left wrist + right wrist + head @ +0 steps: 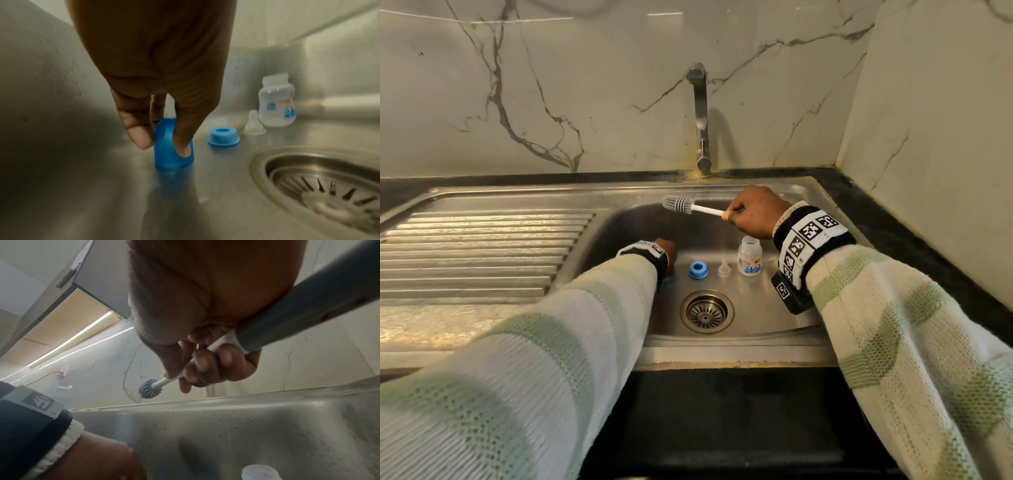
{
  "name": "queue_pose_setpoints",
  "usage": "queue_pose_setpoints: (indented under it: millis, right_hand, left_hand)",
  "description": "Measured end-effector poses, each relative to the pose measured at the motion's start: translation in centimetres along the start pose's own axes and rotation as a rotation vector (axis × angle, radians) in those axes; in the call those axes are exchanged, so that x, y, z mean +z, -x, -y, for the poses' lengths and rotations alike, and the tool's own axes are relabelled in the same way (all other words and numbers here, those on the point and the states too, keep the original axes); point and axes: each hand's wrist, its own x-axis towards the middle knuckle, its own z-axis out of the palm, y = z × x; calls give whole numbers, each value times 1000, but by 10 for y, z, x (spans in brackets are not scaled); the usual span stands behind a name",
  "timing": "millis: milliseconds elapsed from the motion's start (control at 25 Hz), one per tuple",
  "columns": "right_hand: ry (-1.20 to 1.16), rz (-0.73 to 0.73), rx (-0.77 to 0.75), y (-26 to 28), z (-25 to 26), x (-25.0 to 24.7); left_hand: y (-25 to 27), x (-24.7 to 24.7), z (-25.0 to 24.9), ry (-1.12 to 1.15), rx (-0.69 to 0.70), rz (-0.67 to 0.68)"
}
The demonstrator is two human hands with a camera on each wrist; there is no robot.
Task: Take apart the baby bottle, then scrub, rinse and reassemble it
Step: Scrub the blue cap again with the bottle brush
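Observation:
The baby bottle lies in parts on the sink floor. My left hand (pixel 164 142) pinches the translucent blue cap (pixel 170 155) between thumb and fingers, the cap's rim touching the steel; in the head view my left hand (pixel 666 248) hides most of the cap. To its right lie the blue collar ring (pixel 698 269) (pixel 223 136), the clear nipple (pixel 723 269) (pixel 254 125) and the upright open bottle body (pixel 750 255) (pixel 276 104). My right hand (pixel 750 214) (pixel 197 369) grips the white handle of a grey bottle brush (pixel 677 204) (pixel 148 389) above the basin.
The steel sink (pixel 626 226) has a round drain strainer (pixel 707 311) (pixel 329 186) near the front. A tap (pixel 700 116) stands behind the basin against the marble wall. A ribbed draining board (pixel 479 253) lies to the left, dark counter on the right.

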Motion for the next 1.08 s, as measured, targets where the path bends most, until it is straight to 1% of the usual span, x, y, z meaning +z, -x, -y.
queue_pose_setpoints:
  millis: [80, 120, 200, 240, 360, 480, 560, 640, 760, 840, 960, 1080]
  right_hand:
    - [0, 11, 4, 0, 0, 2]
    - [-10, 15, 10, 0, 0, 3]
    - [-17, 21, 7, 0, 3, 1]
    - [-15, 15, 2, 1, 3, 0]
    - [-15, -15, 17, 0, 2, -6]
    - [38, -34, 27, -1, 3, -9]
    - [76, -60, 52, -2, 2, -9]
    - [119, -75, 96, -3, -2, -10]
    - [144, -85, 189, -3, -6, -13]
    - [132, -85, 226, 0, -3, -15]
    - [158, -93, 234, 5, 0, -15]
    - [219, -99, 215, 11, 2, -12]
  left_hand:
    - [-17, 12, 4, 10, 16, 28]
    - [-8, 10, 4, 4, 19, 28]
    - [31, -7, 2, -16, 15, -14]
    - [39, -11, 1, -26, 5, -25]
    - [45, -24, 3, 40, -24, -69]
    - [65, -56, 4, 149, -21, -206]
    - [85, -81, 5, 206, 4, -331]
    - [107, -98, 3, 239, 3, -420]
    - [137, -107, -9, 250, 24, -490]
    - [154, -110, -22, 250, 73, -548]
    - [171, -115, -45, 277, 170, -619]
    - [172, -110, -62, 226, 228, -632]
